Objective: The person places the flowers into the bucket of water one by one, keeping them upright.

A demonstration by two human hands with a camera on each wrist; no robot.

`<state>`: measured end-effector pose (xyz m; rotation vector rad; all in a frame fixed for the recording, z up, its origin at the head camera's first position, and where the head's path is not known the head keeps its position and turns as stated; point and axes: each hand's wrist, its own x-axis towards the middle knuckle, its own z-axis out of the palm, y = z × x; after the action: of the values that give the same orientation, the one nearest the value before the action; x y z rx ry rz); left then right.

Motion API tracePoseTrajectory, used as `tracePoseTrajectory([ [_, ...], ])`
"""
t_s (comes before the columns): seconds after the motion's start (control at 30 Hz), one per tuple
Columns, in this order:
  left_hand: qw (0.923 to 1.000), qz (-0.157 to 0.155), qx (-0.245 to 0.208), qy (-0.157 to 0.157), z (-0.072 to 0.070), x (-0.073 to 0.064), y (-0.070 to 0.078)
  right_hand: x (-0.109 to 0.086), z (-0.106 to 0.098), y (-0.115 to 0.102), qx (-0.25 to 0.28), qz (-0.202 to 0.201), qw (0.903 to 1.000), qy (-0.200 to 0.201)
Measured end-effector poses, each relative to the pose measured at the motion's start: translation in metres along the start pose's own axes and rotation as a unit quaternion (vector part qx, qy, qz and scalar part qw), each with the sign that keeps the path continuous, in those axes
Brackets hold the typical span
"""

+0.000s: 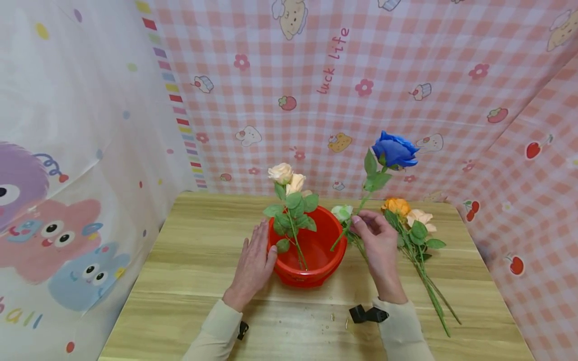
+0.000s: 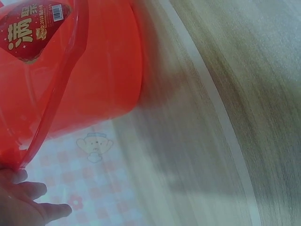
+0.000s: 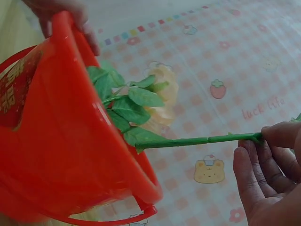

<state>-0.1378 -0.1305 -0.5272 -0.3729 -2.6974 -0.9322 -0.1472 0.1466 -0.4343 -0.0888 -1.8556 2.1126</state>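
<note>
A red plastic bucket (image 1: pixel 310 279) stands on the table, with cream roses (image 1: pixel 294 183) and their green leaves leaning out of it. My left hand (image 1: pixel 254 261) rests with straight fingers against the bucket's left side; in the left wrist view its fingertips touch the rim. Between thumb and fingers my right hand (image 1: pixel 378 245) pinches the stem (image 3: pixel 197 141) of a blue rose (image 1: pixel 395 150). The bloom points up and to the right, while the stem's cut lower end hangs over the right part of the bucket's opening.
Right of the bucket, an orange flower (image 1: pixel 396 206) and a peach flower (image 1: pixel 421 219) lie on the table (image 1: pixel 189 260), stems toward the front. A whitish-green flower (image 1: pixel 342 212) lies beside the bucket. Water drops (image 1: pixel 332 317) dot the front. A checked cloth (image 1: pixel 271 100) hangs behind.
</note>
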Motion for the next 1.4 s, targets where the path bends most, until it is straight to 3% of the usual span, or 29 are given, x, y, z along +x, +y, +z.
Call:
tracePoseTrajectory([
  [0.33, 1.0, 0.0, 0.002, 0.001, 0.001, 0.0, -0.001, 0.004, 0.009, 0.009, -0.122, -0.031, 0.991, -0.045],
  [0.63, 1.0, 0.005, 0.002, 0.005, 0.003, -0.002, -0.001, 0.005, 0.017, 0.019, -0.27, -0.057, 0.9538, -0.12],
  [0.93, 0.9998, 0.013, 0.003, 0.012, 0.003, 0.0, -0.002, 0.011, 0.031, 0.026, -0.315, -0.068, 0.9319, -0.166],
  [1.17, 0.9999, 0.014, 0.0, 0.01, 0.003, 0.0, -0.002, 0.019, 0.041, 0.026, -0.373, -0.057, 0.9053, -0.195],
  [1.4, 0.9999, 0.013, 0.001, 0.01, 0.004, 0.0, -0.003, 0.025, 0.05, 0.026, -0.381, -0.03, 0.8942, -0.233],
])
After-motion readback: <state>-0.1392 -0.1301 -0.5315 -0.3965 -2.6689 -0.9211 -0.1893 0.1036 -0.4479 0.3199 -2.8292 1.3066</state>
